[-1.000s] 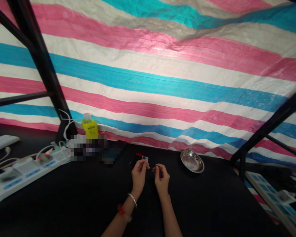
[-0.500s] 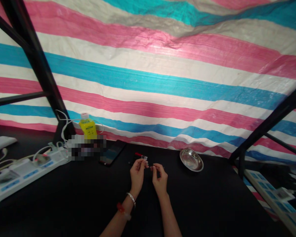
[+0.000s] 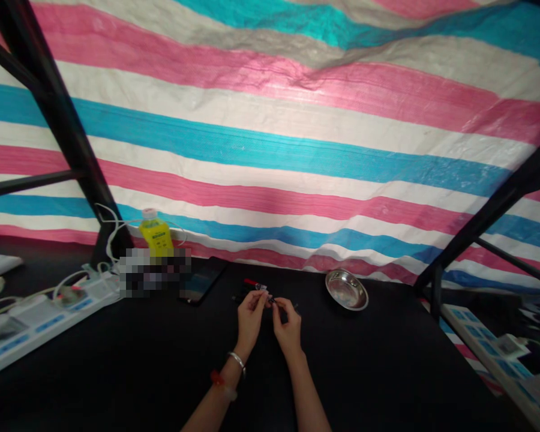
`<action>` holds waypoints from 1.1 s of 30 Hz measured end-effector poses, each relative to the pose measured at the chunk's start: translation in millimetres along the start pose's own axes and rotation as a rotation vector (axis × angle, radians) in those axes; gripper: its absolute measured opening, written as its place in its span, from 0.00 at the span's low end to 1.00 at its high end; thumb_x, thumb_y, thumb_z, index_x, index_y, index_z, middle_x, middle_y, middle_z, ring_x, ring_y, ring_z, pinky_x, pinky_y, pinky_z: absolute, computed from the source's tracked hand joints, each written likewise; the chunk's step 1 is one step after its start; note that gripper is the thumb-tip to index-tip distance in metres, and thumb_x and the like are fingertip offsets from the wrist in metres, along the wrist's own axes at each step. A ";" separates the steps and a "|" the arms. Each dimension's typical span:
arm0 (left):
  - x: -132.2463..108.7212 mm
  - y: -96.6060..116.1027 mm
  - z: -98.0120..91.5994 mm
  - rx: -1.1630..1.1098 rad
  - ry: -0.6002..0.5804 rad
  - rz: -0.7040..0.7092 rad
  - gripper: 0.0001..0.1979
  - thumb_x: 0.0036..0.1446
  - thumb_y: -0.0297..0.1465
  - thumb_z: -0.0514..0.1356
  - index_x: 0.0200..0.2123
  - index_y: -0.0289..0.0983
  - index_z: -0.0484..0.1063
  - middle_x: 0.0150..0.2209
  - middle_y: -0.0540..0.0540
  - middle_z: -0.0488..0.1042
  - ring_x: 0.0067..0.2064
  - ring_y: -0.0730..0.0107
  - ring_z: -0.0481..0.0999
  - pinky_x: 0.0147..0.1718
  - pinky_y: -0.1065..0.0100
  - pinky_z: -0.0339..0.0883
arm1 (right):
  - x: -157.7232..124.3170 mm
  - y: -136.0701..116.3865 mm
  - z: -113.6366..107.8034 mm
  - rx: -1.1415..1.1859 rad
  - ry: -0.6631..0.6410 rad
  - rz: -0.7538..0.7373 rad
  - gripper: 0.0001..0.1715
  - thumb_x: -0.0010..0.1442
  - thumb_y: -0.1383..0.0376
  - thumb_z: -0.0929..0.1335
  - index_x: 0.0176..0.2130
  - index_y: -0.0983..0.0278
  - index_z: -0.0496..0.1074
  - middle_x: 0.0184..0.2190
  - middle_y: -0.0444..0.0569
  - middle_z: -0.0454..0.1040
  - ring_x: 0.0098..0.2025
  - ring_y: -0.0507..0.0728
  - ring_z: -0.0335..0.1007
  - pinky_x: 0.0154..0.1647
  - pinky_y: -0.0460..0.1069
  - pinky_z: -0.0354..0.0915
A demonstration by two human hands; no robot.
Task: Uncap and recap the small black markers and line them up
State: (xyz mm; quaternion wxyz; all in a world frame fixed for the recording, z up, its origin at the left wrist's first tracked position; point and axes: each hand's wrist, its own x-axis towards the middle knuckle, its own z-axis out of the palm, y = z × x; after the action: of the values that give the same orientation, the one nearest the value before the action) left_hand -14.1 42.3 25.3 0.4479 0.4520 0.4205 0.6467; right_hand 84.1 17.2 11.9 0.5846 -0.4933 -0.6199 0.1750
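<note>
My left hand [image 3: 249, 318] and my right hand [image 3: 288, 327] meet over the black table [image 3: 117, 366], fingertips pinched together. The left hand pinches a small pale part [image 3: 261, 289] with a bit of metal showing. The right hand pinches a thin dark piece [image 3: 275, 302] right beside it; what it is I cannot make out. A small red item [image 3: 251, 281] lies on the table just beyond my fingers. My left wrist carries a silver bangle and a red bracelet.
A steel bowl [image 3: 346, 290] sits to the right. A dark phone [image 3: 200, 282], a yellow bottle [image 3: 155, 234] and a white power strip [image 3: 40, 312] with cables lie to the left. Black frame posts [image 3: 58, 120] and a striped tarp [image 3: 274, 132] close off the back. Another power strip [image 3: 495, 348] is at far right.
My two hands have drawn closer together, so the pinched pieces now almost touch. The view has shifted slightly up and to the right.
</note>
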 end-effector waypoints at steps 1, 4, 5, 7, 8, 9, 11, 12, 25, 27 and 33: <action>0.4 0.3 -0.5 0.007 0.000 -0.002 0.11 0.48 0.37 0.62 0.30 0.34 0.71 0.27 0.47 0.75 0.26 0.73 0.72 0.31 0.70 0.69 | -0.2 1.1 0.4 -0.006 0.001 0.000 0.09 0.60 0.65 0.62 0.39 0.63 0.69 0.33 0.48 0.74 0.33 0.53 0.71 0.35 0.46 0.67; 1.4 0.7 -1.6 0.022 -0.022 -0.008 0.12 0.47 0.38 0.62 0.30 0.34 0.72 0.28 0.46 0.76 0.27 0.72 0.73 0.31 0.69 0.70 | -0.7 5.1 1.6 -0.023 0.009 0.006 0.08 0.59 0.65 0.62 0.38 0.63 0.69 0.32 0.47 0.74 0.33 0.53 0.71 0.35 0.46 0.67; 1.7 0.8 -1.7 0.024 -0.032 -0.007 0.13 0.46 0.38 0.62 0.30 0.34 0.72 0.27 0.46 0.76 0.27 0.71 0.73 0.31 0.68 0.70 | -0.7 6.4 1.7 -0.031 0.013 0.008 0.08 0.59 0.64 0.62 0.38 0.63 0.70 0.32 0.47 0.74 0.33 0.53 0.71 0.35 0.47 0.67; 2.3 0.8 -1.7 0.032 -0.053 0.002 0.13 0.47 0.39 0.62 0.29 0.34 0.72 0.26 0.47 0.75 0.27 0.71 0.73 0.31 0.68 0.70 | -0.4 8.3 1.5 -0.050 0.024 0.004 0.09 0.59 0.64 0.62 0.38 0.62 0.70 0.33 0.48 0.75 0.34 0.53 0.71 0.36 0.47 0.67; 2.7 0.6 -1.8 0.040 -0.061 0.009 0.14 0.47 0.40 0.62 0.29 0.34 0.73 0.25 0.48 0.74 0.27 0.71 0.73 0.31 0.69 0.69 | -0.2 8.7 1.2 -0.061 0.031 -0.002 0.10 0.59 0.64 0.62 0.38 0.62 0.71 0.34 0.48 0.75 0.34 0.54 0.72 0.37 0.47 0.67; 3.3 0.4 -2.0 0.050 -0.067 0.015 0.15 0.47 0.41 0.61 0.30 0.34 0.73 0.24 0.48 0.74 0.27 0.71 0.72 0.31 0.68 0.69 | 0.1 8.9 0.8 -0.073 0.036 -0.009 0.10 0.59 0.64 0.62 0.39 0.62 0.71 0.34 0.48 0.75 0.35 0.54 0.72 0.37 0.47 0.67; 4.7 -0.4 -3.3 0.074 -0.076 0.018 0.16 0.49 0.43 0.60 0.31 0.34 0.74 0.23 0.49 0.73 0.28 0.70 0.72 0.33 0.68 0.68 | 0.5 8.6 0.0 -0.093 0.041 -0.016 0.11 0.59 0.63 0.62 0.39 0.62 0.71 0.34 0.48 0.75 0.35 0.54 0.72 0.36 0.46 0.67; 5.5 -0.9 -4.6 0.085 -0.075 0.015 0.17 0.50 0.44 0.59 0.32 0.34 0.74 0.24 0.48 0.73 0.29 0.69 0.73 0.35 0.67 0.68 | 0.6 8.3 -0.4 -0.103 0.039 -0.014 0.11 0.60 0.63 0.61 0.39 0.62 0.71 0.34 0.48 0.75 0.35 0.54 0.72 0.35 0.46 0.67; 1.3 -4.7 -17.1 1.323 0.159 0.195 0.35 0.46 0.43 0.59 0.55 0.31 0.59 0.51 0.32 0.65 0.52 0.47 0.62 0.49 0.49 0.50 | 1.0 13.8 0.2 -0.128 0.115 0.045 0.11 0.60 0.60 0.62 0.38 0.63 0.69 0.33 0.49 0.72 0.35 0.55 0.70 0.36 0.47 0.65; 0.8 -6.7 -16.2 1.364 0.156 0.193 0.36 0.47 0.45 0.58 0.56 0.30 0.58 0.50 0.32 0.65 0.51 0.48 0.63 0.49 0.49 0.50 | 1.1 13.6 0.3 -0.135 0.121 0.046 0.11 0.61 0.60 0.61 0.38 0.63 0.69 0.32 0.49 0.72 0.35 0.55 0.70 0.36 0.48 0.65; 4.2 -7.5 -12.4 1.391 0.169 0.187 0.39 0.45 0.47 0.58 0.56 0.28 0.57 0.50 0.30 0.65 0.50 0.47 0.63 0.50 0.49 0.49 | 1.0 13.8 0.1 -0.129 0.119 0.041 0.12 0.60 0.59 0.62 0.39 0.63 0.69 0.33 0.49 0.72 0.35 0.54 0.69 0.37 0.48 0.65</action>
State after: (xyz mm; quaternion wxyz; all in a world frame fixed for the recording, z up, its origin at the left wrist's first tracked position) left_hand -25.3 46.4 16.1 -0.0365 0.6158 0.7290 0.2966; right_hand 89.8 24.3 1.5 0.5835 -0.5522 -0.5838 0.1170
